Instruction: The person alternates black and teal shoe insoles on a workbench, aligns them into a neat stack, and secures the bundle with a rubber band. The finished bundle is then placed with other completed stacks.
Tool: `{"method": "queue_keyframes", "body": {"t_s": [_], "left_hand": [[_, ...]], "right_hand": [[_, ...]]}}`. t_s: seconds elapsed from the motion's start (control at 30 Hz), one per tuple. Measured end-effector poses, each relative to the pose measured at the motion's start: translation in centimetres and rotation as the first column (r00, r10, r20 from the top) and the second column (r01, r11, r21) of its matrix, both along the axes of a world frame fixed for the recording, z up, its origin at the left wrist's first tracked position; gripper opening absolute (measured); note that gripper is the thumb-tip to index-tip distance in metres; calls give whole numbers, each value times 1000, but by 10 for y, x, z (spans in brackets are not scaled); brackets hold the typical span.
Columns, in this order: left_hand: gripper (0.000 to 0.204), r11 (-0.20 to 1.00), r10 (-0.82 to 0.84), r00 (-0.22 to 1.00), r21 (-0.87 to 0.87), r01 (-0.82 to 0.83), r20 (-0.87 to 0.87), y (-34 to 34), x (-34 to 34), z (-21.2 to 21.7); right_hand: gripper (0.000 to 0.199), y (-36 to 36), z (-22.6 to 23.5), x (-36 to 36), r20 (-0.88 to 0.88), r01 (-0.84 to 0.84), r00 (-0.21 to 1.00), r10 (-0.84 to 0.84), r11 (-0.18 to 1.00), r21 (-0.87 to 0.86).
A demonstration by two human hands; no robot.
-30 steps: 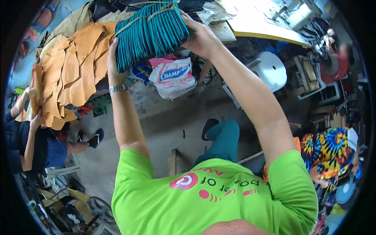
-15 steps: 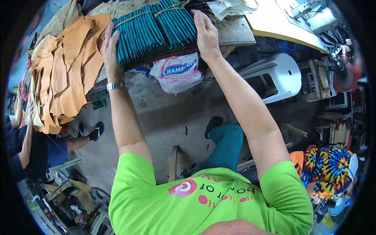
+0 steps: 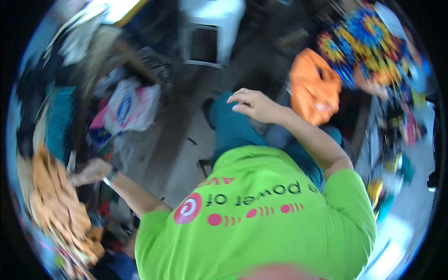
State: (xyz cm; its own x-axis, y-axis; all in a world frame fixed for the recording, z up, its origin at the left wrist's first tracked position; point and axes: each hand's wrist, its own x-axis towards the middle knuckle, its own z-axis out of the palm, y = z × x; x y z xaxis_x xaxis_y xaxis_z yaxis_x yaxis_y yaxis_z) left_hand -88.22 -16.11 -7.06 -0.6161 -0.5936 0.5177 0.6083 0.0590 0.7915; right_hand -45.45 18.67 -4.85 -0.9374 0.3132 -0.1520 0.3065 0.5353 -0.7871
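My left hand (image 3: pixel 93 171), with a metal watch on its wrist, is at the table's edge beside tan leather pieces (image 3: pixel 60 205). Motion smears its fingers, so I cannot make out whether they grip anything. Just beyond it lies the bundle of teal strips (image 3: pixel 61 121), blurred at the left rim. Over my teal-trousered leg hovers my right hand (image 3: pixel 254 106), its fingers loosely bent and apart, nothing in them. An orange bag or cloth (image 3: pixel 316 88) is close to my right forearm.
A white plastic stool (image 3: pixel 212 14) stands ahead on the floor. Beside the table is a white printed plastic bag (image 3: pixel 133 107). Another person in a tie-dye shirt (image 3: pixel 368 42) is at the far right, with cluttered items below. Pale cloth (image 3: pixel 79 37) lies at the upper left.
My view has swung to the right, putting the table at the left rim. Both hands have come off the sides of the teal bundle; the right one is now over my leg.
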Motion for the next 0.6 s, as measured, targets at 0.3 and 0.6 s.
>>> {"method": "queue_keyframes", "body": {"t_s": [0.3, 0.6], "left_hand": [[37, -693, -577, -515, -46, 719, 634, 229, 351, -61], [51, -941, -302, -317, -335, -53, 899, 326, 388, -35]], "right_hand": [[25, -14, 31, 181, -23, 789, 581, -814, 569, -231], [41, -82, 77, 232, 261, 579, 763, -591, 805, 131]]}}
